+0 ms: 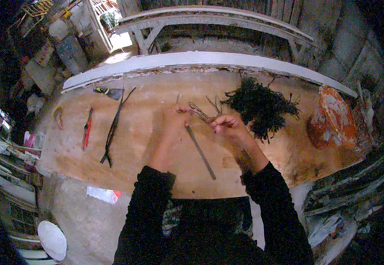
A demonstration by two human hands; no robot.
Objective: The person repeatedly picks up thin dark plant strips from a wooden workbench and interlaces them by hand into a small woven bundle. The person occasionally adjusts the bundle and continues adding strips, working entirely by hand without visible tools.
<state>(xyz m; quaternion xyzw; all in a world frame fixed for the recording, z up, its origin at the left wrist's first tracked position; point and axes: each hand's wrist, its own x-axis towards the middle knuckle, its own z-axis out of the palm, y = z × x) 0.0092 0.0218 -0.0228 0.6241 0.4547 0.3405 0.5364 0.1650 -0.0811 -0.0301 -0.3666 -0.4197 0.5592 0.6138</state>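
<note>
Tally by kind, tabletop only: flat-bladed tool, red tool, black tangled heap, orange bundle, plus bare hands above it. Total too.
Flat-bladed tool: 1
Red tool: 1
Black tangled heap: 1
Orange bundle: 1
Bare hands: 2 (left hand, right hand)
Total: 6
Thin strands at the hands: too fine to count, left out.

Looped strands [199, 113]: near ends hidden in right fingers [220, 121]. Left fingers [182, 107]: hold unclear, blurred. Dark sleeves [145, 207]: cut by lower edge.
</note>
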